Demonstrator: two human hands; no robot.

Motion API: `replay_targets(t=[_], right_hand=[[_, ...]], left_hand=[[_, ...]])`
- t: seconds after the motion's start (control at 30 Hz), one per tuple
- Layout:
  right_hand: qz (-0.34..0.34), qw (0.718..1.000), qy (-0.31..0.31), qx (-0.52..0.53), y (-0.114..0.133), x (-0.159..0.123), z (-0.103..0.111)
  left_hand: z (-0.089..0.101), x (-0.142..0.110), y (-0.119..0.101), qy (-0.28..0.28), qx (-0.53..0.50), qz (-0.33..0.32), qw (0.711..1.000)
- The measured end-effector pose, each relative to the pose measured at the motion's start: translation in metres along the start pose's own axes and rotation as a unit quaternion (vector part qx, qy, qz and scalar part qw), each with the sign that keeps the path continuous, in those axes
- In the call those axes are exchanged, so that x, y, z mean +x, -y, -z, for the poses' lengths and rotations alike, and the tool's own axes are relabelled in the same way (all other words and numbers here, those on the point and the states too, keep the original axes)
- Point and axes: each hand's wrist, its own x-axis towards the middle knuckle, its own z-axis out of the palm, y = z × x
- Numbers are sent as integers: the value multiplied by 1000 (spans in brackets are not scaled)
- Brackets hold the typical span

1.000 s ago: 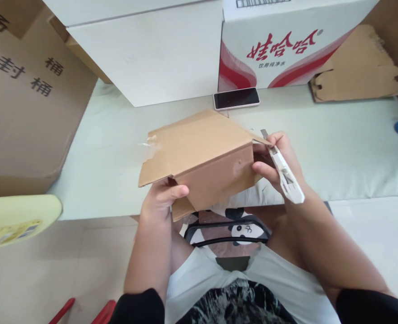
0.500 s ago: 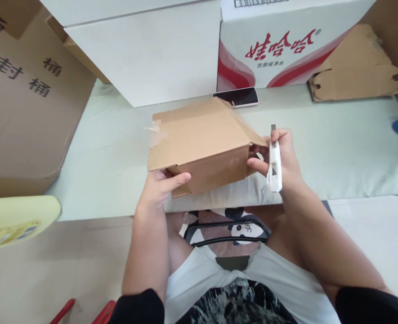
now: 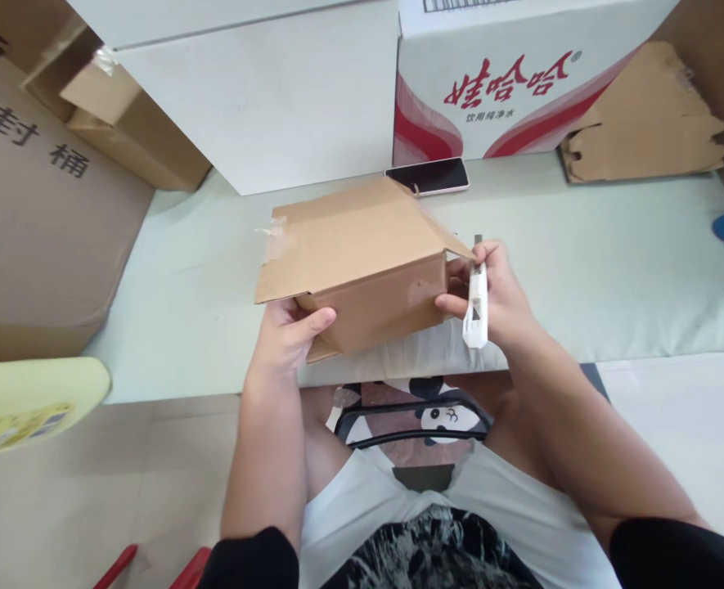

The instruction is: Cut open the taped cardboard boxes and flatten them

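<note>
A brown cardboard box [image 3: 362, 245] is held slightly tilted over the near edge of the covered table, its end flaps standing out at both sides. Clear tape clings to its left flap. My left hand [image 3: 285, 335] grips the left end, thumb on the near side and fingers hidden inside under the flap. At the right end, my right hand [image 3: 496, 286] holds a white utility knife [image 3: 476, 307] with its metal tip pointing away from me. The thumb and some fingers of this same hand also touch the box's right end.
Behind the box lies a phone [image 3: 429, 176] on the pale green cloth [image 3: 582, 270], against a white carton with red print [image 3: 521, 90]. Flattened cardboard [image 3: 644, 123] rests at the back right. Large brown cartons [image 3: 48, 221] stand left, near a yellow-green object [image 3: 30, 401].
The box and both hands have shifted slightly left, and the knife has moved left with my right hand. At the back left, a small brown box has moved out further into view.
</note>
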Motion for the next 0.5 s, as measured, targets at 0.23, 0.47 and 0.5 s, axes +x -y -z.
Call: replay_targets(t=[0.23,0.47,0.5], right_hand=[[51,994,-98,-27,7,4,1],[69,992,-94,-57,6,1,1],[72,991,-98,-64,5,2,2]], left_hand=[[-1,6,7,-26,58,-31,998],[6,4,7,10,142,-37,989],[6,3,6,17,151,-35,988]])
